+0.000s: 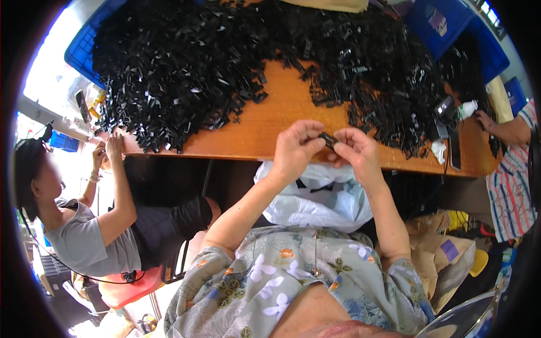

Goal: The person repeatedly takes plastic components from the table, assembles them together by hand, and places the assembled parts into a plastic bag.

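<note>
Between my two hands, just past the table's near edge, is a small black plastic piece (327,139). My left hand (298,147) pinches one end of it with thumb and fingers. The other end is gripped by my right hand (356,151), also closed. Beyond them, large heaps of similar black plastic pieces (180,73) cover much of the wooden table (282,93). Below my hands a white plastic bag (315,208) hangs open at my lap, with a few black pieces inside.
Blue crates (439,22) stand at the far corners. A person in grey (93,236) sits at the left, handling something small. Another person's hand (486,121) is at the right edge, near a white bottle (467,109) and a phone (454,151). Brown sacks (445,259) lie at lower right.
</note>
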A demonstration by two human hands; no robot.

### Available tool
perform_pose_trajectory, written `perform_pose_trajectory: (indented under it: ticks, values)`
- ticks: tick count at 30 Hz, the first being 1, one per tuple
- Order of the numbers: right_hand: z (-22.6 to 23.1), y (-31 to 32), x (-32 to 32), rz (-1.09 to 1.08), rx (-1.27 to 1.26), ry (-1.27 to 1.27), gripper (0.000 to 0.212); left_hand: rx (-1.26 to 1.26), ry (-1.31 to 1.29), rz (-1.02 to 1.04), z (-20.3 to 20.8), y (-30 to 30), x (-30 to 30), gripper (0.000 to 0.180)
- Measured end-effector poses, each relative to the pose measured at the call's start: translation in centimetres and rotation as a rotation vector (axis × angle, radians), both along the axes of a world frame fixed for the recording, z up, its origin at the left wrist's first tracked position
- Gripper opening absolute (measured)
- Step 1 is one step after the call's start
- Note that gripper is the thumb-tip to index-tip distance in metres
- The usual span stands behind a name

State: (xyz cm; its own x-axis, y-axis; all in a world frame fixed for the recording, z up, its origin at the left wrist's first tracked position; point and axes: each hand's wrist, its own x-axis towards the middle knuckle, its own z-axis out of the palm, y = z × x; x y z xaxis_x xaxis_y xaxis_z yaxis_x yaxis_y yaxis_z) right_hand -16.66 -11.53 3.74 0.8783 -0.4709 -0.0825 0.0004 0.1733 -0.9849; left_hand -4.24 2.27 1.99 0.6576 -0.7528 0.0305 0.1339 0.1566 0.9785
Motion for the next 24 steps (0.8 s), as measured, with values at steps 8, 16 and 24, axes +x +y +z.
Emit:
perform_pose_trajectory:
  ticks: [8,16,24]
  values:
    - [-3.3,-1.7,0.8,-0.151,-0.232,-0.084,0.02,0.28,-1.028,0.449,1.0,-8.7,12.8,0.028]
    - [-3.7,-1.8,1.0,-0.113,-0.206,-0.096,0.02,0.673,-1.037,0.365,0.8,-12.5,20.7,0.038]
    - [-3.6,-1.7,0.8,-0.136,-0.194,-0.1,0.021,0.463,-0.864,0.388,0.5,-6.3,15.7,0.042]
